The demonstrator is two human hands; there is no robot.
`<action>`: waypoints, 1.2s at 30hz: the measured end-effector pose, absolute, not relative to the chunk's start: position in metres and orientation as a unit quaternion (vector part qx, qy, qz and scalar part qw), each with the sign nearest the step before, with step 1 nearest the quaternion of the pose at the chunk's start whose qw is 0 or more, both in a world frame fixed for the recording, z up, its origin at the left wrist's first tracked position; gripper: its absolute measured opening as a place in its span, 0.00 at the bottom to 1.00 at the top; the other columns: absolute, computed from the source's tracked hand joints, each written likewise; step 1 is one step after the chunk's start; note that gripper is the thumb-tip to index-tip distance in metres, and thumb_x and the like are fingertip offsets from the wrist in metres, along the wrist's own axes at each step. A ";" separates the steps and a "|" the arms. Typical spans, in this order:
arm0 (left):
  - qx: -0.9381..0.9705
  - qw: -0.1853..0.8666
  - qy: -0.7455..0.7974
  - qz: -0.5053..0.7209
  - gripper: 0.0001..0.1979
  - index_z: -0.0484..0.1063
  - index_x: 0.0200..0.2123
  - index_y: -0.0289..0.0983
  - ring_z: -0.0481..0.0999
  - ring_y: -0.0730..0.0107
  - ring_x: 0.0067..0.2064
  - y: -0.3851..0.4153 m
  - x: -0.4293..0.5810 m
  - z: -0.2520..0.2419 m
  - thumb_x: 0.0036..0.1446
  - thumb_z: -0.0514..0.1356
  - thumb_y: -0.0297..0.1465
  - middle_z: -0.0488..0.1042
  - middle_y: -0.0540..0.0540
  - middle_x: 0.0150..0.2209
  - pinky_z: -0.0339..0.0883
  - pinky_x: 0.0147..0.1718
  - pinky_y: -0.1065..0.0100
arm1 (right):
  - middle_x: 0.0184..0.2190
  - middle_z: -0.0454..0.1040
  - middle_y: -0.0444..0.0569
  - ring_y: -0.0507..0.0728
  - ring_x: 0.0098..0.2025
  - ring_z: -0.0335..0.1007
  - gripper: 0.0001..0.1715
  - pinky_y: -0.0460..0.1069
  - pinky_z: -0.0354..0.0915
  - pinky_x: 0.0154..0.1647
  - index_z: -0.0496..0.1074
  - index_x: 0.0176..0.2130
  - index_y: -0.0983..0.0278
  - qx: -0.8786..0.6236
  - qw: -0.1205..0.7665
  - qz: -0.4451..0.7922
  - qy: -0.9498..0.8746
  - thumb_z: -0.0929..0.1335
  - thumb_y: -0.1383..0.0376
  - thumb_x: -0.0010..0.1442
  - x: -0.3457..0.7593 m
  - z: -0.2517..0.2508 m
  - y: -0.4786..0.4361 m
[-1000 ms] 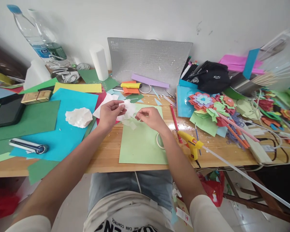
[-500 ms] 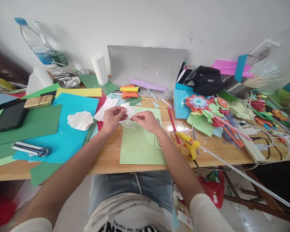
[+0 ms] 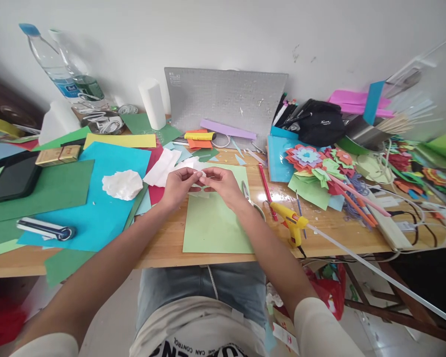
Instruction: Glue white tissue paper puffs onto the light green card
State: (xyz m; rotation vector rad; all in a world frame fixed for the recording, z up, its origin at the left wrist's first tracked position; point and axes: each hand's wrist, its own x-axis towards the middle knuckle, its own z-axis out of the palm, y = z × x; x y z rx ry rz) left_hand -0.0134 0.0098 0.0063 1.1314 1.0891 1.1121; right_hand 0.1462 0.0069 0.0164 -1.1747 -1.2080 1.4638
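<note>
Your left hand (image 3: 182, 186) and right hand (image 3: 222, 184) both pinch white tissue (image 3: 203, 174) (unfinished, it seems). One crumpled wad (image 3: 122, 185) lies apart, apparently done.

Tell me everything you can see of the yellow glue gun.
The glue gun is bright yellow and looks plastic, lying on its side on the wooden table near the front edge, right of the right hand and untouched by it. Its nozzle points away and leftward, close to a red stick; contact is unclear. The handle points toward that edge, with a black cord at its end. A long whitish rod, apparently a glue stick, juts from the rear and reaches past the table's edge.
</note>
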 end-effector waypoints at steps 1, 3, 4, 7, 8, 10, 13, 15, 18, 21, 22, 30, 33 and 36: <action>0.482 0.573 0.462 0.475 0.22 0.74 0.31 0.35 0.78 0.69 0.33 0.010 -0.013 0.007 0.46 0.70 0.49 0.77 0.47 0.30 0.75 0.32 0.69 | 0.34 0.76 0.45 0.52 0.35 0.75 0.23 0.48 0.73 0.36 0.76 0.38 0.63 -0.472 0.442 0.595 -0.477 0.78 0.54 0.45 0.146 0.016 0.007; 0.482 0.571 0.459 0.480 0.22 0.73 0.31 0.35 0.77 0.69 0.33 0.010 -0.014 0.008 0.46 0.70 0.49 0.76 0.47 0.30 0.75 0.31 0.70 | 0.33 0.77 0.44 0.52 0.36 0.76 0.22 0.48 0.72 0.37 0.76 0.37 0.62 -0.468 0.448 0.602 -0.467 0.78 0.54 0.45 0.147 0.015 0.007; 0.484 0.569 0.457 0.482 0.22 0.73 0.31 0.36 0.77 0.70 0.32 0.010 -0.014 0.008 0.46 0.70 0.49 0.76 0.48 0.29 0.74 0.30 0.70 | 0.32 0.77 0.44 0.52 0.35 0.76 0.21 0.47 0.72 0.36 0.76 0.37 0.62 -0.465 0.451 0.603 -0.466 0.78 0.54 0.45 0.148 0.016 0.007; 0.490 0.566 0.453 0.484 0.22 0.72 0.30 0.36 0.75 0.72 0.31 0.009 -0.014 0.009 0.46 0.70 0.48 0.75 0.49 0.28 0.73 0.29 0.72 | 0.30 0.78 0.44 0.51 0.33 0.75 0.19 0.47 0.71 0.36 0.77 0.35 0.62 -0.469 0.467 0.587 -0.466 0.77 0.54 0.47 0.149 0.017 0.007; 0.492 0.567 0.450 0.483 0.21 0.72 0.30 0.36 0.75 0.72 0.31 0.009 -0.014 0.009 0.46 0.71 0.47 0.75 0.49 0.27 0.73 0.29 0.72 | 0.30 0.78 0.45 0.51 0.33 0.75 0.18 0.47 0.71 0.36 0.77 0.35 0.62 -0.473 0.474 0.580 -0.464 0.77 0.53 0.47 0.149 0.018 0.007; 0.490 0.575 0.439 0.485 0.21 0.74 0.33 0.36 0.76 0.71 0.32 0.008 -0.014 0.011 0.47 0.71 0.47 0.75 0.49 0.29 0.74 0.29 0.71 | 0.31 0.78 0.45 0.51 0.33 0.75 0.17 0.47 0.71 0.37 0.78 0.35 0.62 -0.481 0.482 0.571 -0.459 0.76 0.54 0.47 0.149 0.018 0.007; 0.462 0.602 0.423 0.495 0.22 0.76 0.41 0.37 0.78 0.69 0.35 0.008 -0.014 0.012 0.53 0.66 0.49 0.74 0.48 0.33 0.77 0.32 0.67 | 0.32 0.78 0.45 0.52 0.34 0.74 0.15 0.48 0.71 0.37 0.79 0.35 0.61 -0.481 0.484 0.560 -0.469 0.76 0.55 0.48 0.151 0.018 0.008; 0.440 0.618 0.421 0.498 0.23 0.76 0.44 0.37 0.78 0.68 0.36 0.008 -0.014 0.012 0.54 0.65 0.49 0.74 0.48 0.33 0.78 0.34 0.65 | 0.35 0.77 0.46 0.53 0.36 0.74 0.12 0.48 0.71 0.37 0.80 0.35 0.60 -0.472 0.486 0.516 -0.524 0.75 0.57 0.50 0.152 0.019 0.008; 0.429 0.629 0.421 0.493 0.22 0.77 0.42 0.36 0.77 0.69 0.36 0.010 -0.016 0.012 0.50 0.69 0.45 0.76 0.47 0.34 0.79 0.37 0.63 | 0.37 0.74 0.48 0.54 0.40 0.72 0.07 0.48 0.71 0.38 0.81 0.34 0.58 -0.455 0.495 0.381 -0.634 0.74 0.60 0.53 0.156 0.020 0.009; 0.432 0.637 0.417 0.483 0.22 0.77 0.43 0.36 0.79 0.68 0.38 0.010 -0.016 0.012 0.47 0.71 0.42 0.79 0.46 0.35 0.78 0.41 0.62 | 0.36 0.72 0.48 0.55 0.40 0.70 0.05 0.49 0.71 0.37 0.82 0.34 0.57 -0.454 0.482 0.293 -0.689 0.72 0.60 0.56 0.158 0.021 0.009; 0.434 0.640 0.415 0.480 0.23 0.77 0.44 0.36 0.79 0.67 0.39 0.010 -0.016 0.012 0.46 0.72 0.42 0.80 0.45 0.36 0.78 0.42 0.62 | 0.36 0.72 0.48 0.55 0.40 0.70 0.06 0.49 0.71 0.37 0.81 0.33 0.57 -0.456 0.476 0.281 -0.697 0.72 0.60 0.57 0.159 0.020 0.009; 0.417 0.632 0.435 0.487 0.22 0.77 0.41 0.37 0.80 0.66 0.40 0.013 -0.019 0.005 0.42 0.74 0.39 0.81 0.44 0.39 0.77 0.42 0.63 | 0.36 0.72 0.48 0.55 0.38 0.70 0.06 0.50 0.72 0.38 0.78 0.31 0.58 -0.463 0.459 0.260 -0.712 0.71 0.60 0.58 0.159 0.016 0.010; 0.412 0.628 0.437 0.495 0.21 0.77 0.40 0.37 0.80 0.66 0.40 0.013 -0.019 0.005 0.43 0.73 0.39 0.81 0.44 0.39 0.77 0.42 0.63 | 0.36 0.73 0.49 0.55 0.38 0.70 0.06 0.50 0.72 0.37 0.78 0.31 0.58 -0.452 0.461 0.260 -0.719 0.71 0.60 0.58 0.159 0.016 0.010; 0.416 0.626 0.434 0.497 0.21 0.77 0.39 0.37 0.79 0.67 0.40 0.013 -0.019 0.007 0.42 0.74 0.39 0.80 0.45 0.37 0.77 0.42 0.63 | 0.35 0.74 0.49 0.56 0.39 0.71 0.07 0.50 0.71 0.38 0.77 0.30 0.58 -0.445 0.460 0.255 -0.725 0.70 0.60 0.59 0.159 0.017 0.010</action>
